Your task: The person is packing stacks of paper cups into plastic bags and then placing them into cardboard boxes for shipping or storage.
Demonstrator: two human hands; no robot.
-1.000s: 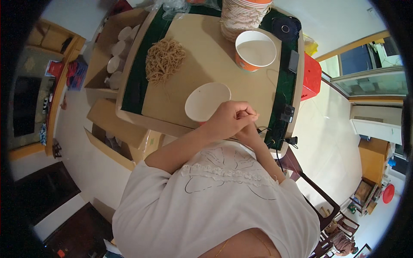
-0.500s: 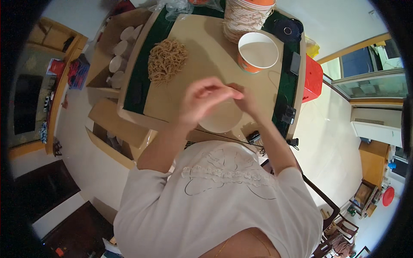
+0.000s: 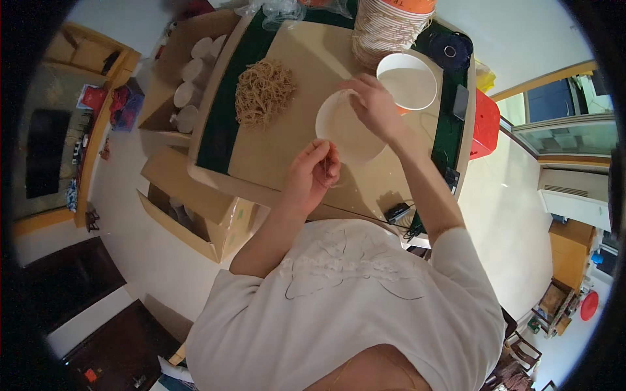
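A pale, round, shallow-looking bowl or lid [image 3: 352, 133] is in front of me over the table. My right hand [image 3: 377, 109] has its fingers closed at the far right of its rim. Below its near left edge, my left hand [image 3: 315, 171] is closed in a pinch; something thin shows at its fingers, too small to name. A tangled heap of tan strands or bands [image 3: 264, 94] lies to the left. Beyond my right hand stands an open white paper tub [image 3: 407, 81] with an orange outside.
A tall stack of nested paper tubs [image 3: 391, 29] rises at the back, beside a dark blue round object [image 3: 450, 51]. Cardboard boxes [image 3: 195, 202] stand left of the table, one holding white cups [image 3: 184, 94]. A red bin [image 3: 484, 124] is on the right.
My hands, close together before, have parted: the right has gone out to the bowl's far rim, the left is nearer me. The bowl has shifted away from me.
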